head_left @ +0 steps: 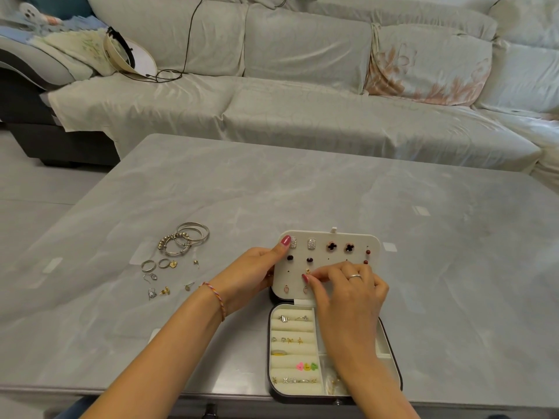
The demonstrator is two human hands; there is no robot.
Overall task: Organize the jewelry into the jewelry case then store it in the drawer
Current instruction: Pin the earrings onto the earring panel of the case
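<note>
Earring being fitted to the case's upright panel.

Left hand point(257, 273) grips the panel's point(332, 261) left edge, thumb curled over the front; right hand point(351, 285) pinches a small gold earring point(308, 271) against a hole. Jewelry case point(302, 385) lies open at the table's point(272, 192) near edge. Loose bangles point(184, 241), rings point(155, 264) and earrings point(160, 291) wait to its left. Next move likely calls for pressing the post home.

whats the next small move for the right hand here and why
Probably push the small gold earring into its hole. The right hand pinches it against the earring panel, which the left hand steadies by its edge. Then fetch another from the loose pieces on the table.
</note>
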